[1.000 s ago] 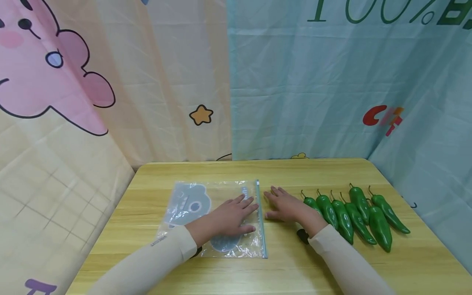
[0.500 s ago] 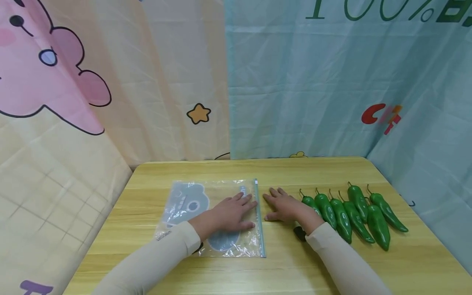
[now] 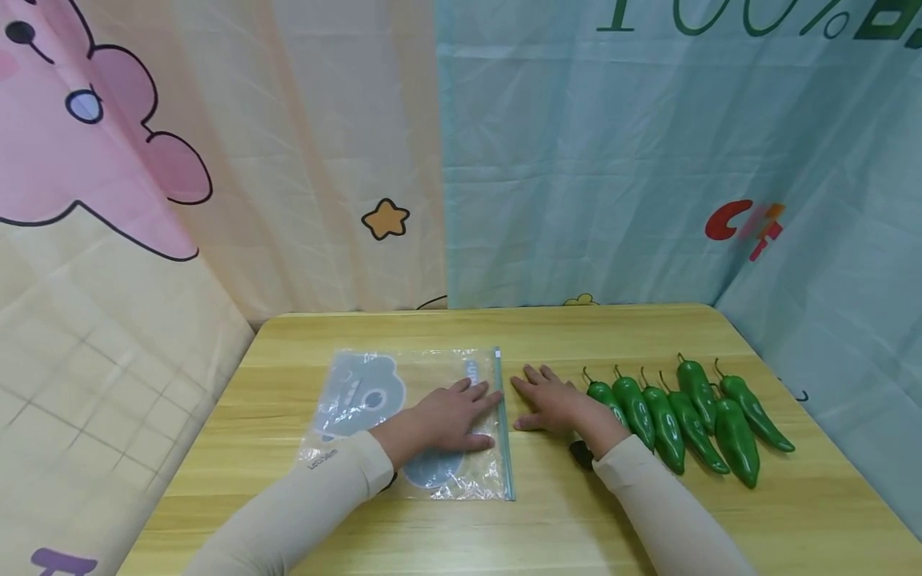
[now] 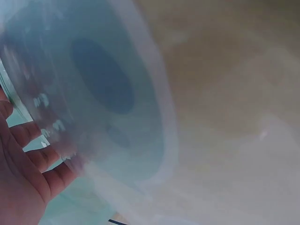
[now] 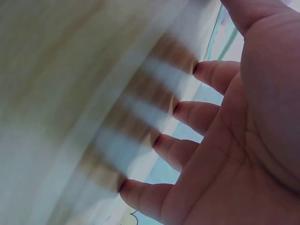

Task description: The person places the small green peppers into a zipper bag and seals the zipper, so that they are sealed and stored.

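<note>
Wood table (image 3: 555,524): plastic bag (image 3: 367,392), seven green peppers (image 3: 665,430).

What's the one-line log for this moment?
left hand: on clear bag, which lies flat | right hand: touching table, between bag and green peppers | peppers: grouped right of bag, none held

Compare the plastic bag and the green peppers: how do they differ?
The plastic bag is flat and see-through with blue-grey prints; the green peppers are plump and opaque. The left hand rests on the bag, while the peppers lie farther right. There is one bag but seven visible peppers. Both lie on the wooden table.
</note>
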`<state>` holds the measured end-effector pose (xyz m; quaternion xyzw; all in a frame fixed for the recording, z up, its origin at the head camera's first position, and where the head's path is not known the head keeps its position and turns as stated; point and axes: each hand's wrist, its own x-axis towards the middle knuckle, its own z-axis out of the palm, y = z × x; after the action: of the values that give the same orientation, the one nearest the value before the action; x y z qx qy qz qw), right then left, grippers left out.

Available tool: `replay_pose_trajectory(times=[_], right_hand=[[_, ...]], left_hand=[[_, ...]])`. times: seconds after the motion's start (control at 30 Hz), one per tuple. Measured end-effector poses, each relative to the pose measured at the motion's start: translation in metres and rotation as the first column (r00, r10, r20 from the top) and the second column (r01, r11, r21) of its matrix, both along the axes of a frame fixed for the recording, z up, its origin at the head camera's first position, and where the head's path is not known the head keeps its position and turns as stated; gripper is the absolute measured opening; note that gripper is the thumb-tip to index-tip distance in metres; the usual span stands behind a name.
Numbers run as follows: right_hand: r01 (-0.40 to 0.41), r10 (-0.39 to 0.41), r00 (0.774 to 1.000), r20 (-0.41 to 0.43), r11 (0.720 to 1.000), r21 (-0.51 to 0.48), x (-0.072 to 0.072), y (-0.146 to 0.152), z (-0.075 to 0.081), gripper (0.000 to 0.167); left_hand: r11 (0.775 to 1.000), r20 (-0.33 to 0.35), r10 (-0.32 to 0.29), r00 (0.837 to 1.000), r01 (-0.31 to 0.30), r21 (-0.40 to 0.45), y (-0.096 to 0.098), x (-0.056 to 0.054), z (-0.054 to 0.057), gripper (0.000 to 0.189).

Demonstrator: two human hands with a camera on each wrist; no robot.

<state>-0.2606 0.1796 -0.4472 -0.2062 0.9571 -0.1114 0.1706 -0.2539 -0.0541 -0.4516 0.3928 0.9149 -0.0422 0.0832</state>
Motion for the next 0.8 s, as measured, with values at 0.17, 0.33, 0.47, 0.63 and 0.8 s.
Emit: replay_pose_trajectory(times=[0.17,0.33,0.47,0.63,0.8], right_hand=[[0.002,-0.002,1.0,-0.009,1.0,0.007,0.0002,-0.0002,-0.0006,0.079],[0.004,-0.004,1.0,-0.004,1.0,0.011,0.0,-0.0002,-0.0015,0.079],[0.002,-0.002,1.0,-0.006,1.0,0.009,-0.0007,-0.0003,-0.0016,0.079],[0.002,-0.002,1.0,-0.001,1.0,-0.001,-0.0018,-0.0001,-0.0019,0.079],[-0.002,0.002,1.0,0.008,0.999,-0.033,-0.0023,0.0015,0.0004,0.079]], left_hand=[[1.0,-0.008,-0.01,1.0,0.01,-0.014,0.001,0.0,0.0033,0.081],[0.999,-0.019,-0.028,0.999,0.027,-0.027,0.0015,-0.001,0.0043,0.08],[0.999,-0.029,-0.037,0.999,0.036,-0.032,0.0013,-0.0035,0.004,0.08],[0.999,-0.038,-0.042,0.998,0.041,-0.021,0.0014,-0.0055,0.0025,0.08],[0.999,-0.034,-0.035,0.999,0.035,-0.005,0.0007,-0.0062,0.0012,0.079]])
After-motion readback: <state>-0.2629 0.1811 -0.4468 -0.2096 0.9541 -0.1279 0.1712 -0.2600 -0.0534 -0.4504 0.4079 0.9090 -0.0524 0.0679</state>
